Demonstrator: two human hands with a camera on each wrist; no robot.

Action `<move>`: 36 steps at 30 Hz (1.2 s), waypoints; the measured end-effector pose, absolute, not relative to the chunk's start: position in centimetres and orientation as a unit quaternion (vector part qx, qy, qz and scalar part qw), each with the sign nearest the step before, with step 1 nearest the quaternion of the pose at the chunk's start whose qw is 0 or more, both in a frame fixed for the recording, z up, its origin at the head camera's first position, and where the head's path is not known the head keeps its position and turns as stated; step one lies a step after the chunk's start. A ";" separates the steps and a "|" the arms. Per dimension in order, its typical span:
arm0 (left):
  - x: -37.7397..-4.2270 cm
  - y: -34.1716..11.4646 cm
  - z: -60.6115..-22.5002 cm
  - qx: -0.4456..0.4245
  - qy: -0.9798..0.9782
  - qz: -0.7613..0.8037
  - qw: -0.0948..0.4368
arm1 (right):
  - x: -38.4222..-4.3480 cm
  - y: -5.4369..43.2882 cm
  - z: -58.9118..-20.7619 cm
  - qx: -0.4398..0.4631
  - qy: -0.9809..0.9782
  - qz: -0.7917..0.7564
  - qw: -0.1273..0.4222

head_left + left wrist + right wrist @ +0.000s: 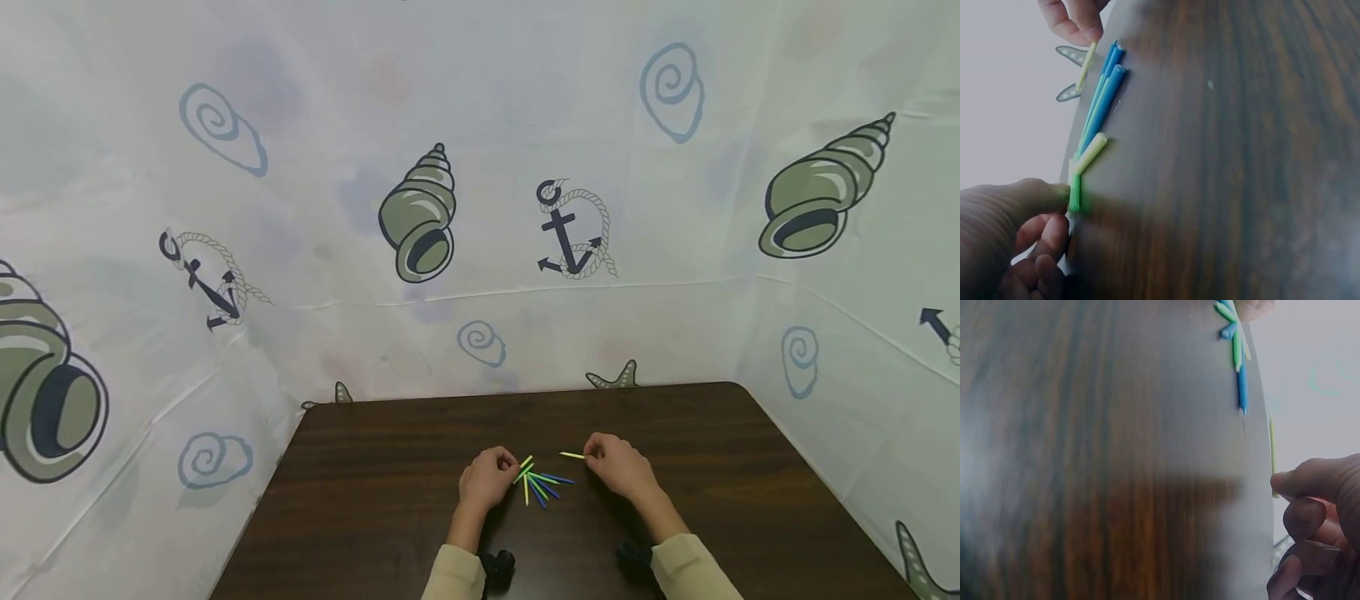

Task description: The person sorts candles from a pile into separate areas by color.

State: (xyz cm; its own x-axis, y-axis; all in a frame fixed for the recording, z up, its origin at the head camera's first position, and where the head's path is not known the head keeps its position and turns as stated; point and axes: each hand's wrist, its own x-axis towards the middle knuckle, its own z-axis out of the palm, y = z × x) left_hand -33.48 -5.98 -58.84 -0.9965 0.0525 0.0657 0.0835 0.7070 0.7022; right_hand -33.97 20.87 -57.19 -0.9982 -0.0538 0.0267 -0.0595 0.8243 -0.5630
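My right grip (618, 467) pinches a yellow stick (572, 455) between thumb and finger, just to the right of a fan of yellow, green and blue sticks (540, 488) and apart from it. My left grip (487, 477) pinches the end of a green stick (1075, 190) at the fan's left side. The fan lies on a dark, wood-grained worktop (360, 475). Pale cloth (510, 108) printed with shells, anchors and starfish walls the room; only the head view takes in its breadth. The left wrist view shows my thumb against the green stick, the right the yellow one's short end below my thumb.
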 end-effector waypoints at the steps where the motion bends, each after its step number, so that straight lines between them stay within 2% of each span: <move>1: -33.5 -5.9 -58.8 -0.032 -0.924 -0.380 0.021 | -33.9 21.0 -57.2 0.027 -0.955 0.295 0.006; 21: -33.7 -4.9 -58.7 0.009 -0.929 -0.369 0.034 | -34.2 23.6 -58.0 -0.017 -0.956 0.294 -0.015; 36: -34.6 -4.6 -59.0 0.024 -0.936 -0.347 0.051 | -34.2 23.8 -57.7 -0.021 -0.952 0.306 -0.019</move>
State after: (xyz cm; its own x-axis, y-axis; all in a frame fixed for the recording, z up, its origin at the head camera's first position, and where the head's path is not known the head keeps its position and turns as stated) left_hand -34.57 -4.59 -59.02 -0.9936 -0.0806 0.0797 -0.0091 0.7577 0.6526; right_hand -34.15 23.76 -57.74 -0.9983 0.0287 -0.0498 0.0524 0.8120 -0.5813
